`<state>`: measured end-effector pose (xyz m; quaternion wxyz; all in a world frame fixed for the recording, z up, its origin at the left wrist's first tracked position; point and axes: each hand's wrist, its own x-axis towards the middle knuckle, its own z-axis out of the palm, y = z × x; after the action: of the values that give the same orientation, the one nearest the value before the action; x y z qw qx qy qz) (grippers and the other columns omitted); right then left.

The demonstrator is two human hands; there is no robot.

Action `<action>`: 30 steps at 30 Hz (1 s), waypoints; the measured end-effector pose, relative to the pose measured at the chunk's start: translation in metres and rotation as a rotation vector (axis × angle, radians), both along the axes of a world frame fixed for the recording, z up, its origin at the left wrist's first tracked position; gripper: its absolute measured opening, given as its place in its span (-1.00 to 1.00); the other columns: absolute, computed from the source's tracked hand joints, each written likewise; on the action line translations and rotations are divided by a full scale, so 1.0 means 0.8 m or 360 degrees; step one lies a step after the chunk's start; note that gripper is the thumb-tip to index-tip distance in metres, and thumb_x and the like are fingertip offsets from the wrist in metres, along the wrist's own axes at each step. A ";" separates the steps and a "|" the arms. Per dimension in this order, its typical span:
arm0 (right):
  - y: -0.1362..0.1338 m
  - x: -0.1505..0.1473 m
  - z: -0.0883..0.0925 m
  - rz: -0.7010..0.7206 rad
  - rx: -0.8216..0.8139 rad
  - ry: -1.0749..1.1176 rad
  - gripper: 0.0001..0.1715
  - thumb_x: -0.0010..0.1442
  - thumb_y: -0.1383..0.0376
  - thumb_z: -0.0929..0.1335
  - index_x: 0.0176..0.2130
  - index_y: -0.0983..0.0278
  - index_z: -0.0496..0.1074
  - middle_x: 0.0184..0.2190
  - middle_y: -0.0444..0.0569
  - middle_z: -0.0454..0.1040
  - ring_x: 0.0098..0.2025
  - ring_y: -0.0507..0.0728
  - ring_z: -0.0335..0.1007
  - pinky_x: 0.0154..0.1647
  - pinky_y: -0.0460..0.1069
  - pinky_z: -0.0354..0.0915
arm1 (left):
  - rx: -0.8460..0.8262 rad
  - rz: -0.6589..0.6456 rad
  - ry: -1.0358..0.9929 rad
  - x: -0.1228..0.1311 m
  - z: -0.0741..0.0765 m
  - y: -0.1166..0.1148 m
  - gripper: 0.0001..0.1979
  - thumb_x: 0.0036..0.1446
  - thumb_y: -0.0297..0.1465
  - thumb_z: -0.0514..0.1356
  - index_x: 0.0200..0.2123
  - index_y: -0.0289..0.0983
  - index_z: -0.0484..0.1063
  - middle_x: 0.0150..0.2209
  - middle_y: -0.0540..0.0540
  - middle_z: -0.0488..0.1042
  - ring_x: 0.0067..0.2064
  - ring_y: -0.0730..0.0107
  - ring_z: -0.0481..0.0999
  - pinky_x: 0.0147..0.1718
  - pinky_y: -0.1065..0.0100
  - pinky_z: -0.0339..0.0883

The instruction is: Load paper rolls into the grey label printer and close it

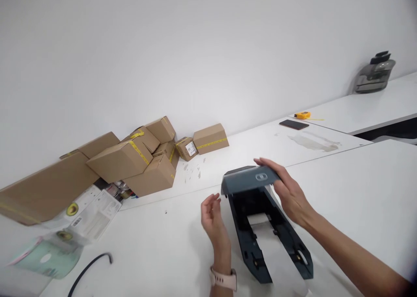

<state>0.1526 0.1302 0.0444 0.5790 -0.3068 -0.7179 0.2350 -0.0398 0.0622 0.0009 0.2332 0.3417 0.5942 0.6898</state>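
Note:
A dark blue-grey plastic housing (241,227) lies on the white table, its long hollow side facing up. A pale flat strip (276,253) runs along the inside of it and out at the near end. Across the far end sits a smooth blue-grey cover panel (243,181) with a small oval mark, tilted up. My right hand (288,190) grips that panel at its right end, thumb near the front edge and fingers over the top. Just left of the panel, my left hand (213,218) holds nothing; its fingers are loosely bent and apart.
Brown cardboard boxes (120,160) with yellow tape are piled along the wall at left. Plastic packaging (48,255) and a black curved cable (89,268) lie at the near left. Farther right are a black phone (294,124), a yellow tape measure (302,115) and a grey bottle (374,75).

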 end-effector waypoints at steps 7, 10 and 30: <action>0.089 -0.043 0.060 -0.0223 -0.0112 -0.0014 -0.37 0.40 -0.05 0.11 0.35 0.08 0.05 0.15 0.09 0.43 0.07 0.28 0.44 0.06 0.25 0.35 | -0.0264 -0.0405 0.0188 0.003 -0.026 0.030 -0.55 0.01 -0.15 0.33 -0.08 -0.28 0.48 -0.01 -0.23 0.51 0.07 0.12 0.46 0.03 0.18 0.30; 0.078 -0.039 0.058 -0.0371 -0.0010 0.0126 -0.31 0.36 -0.02 0.21 0.35 0.12 0.03 0.26 0.16 0.29 0.16 0.30 0.36 0.02 0.21 0.38 | -0.0312 -0.0463 0.0227 0.004 -0.025 0.025 -0.53 0.02 -0.13 0.32 -0.06 -0.28 0.47 -0.02 -0.23 0.51 0.07 0.11 0.45 0.04 0.19 0.28; 0.017 -0.018 -0.036 0.0694 0.0255 -0.1411 -0.70 0.37 0.28 0.18 -0.33 0.18 0.42 -0.42 -0.08 0.51 -0.29 0.17 0.51 0.17 0.36 0.22 | -0.0347 -0.0443 0.0389 0.007 -0.017 0.021 -0.56 0.12 -0.23 0.22 0.06 -0.20 0.34 0.10 -0.19 0.48 0.04 0.20 0.50 0.02 0.23 0.32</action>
<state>0.1381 0.1434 0.0159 0.1773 -0.1745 -0.9582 0.1415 -0.0345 0.0793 -0.0129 0.2882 0.4743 0.6363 0.5359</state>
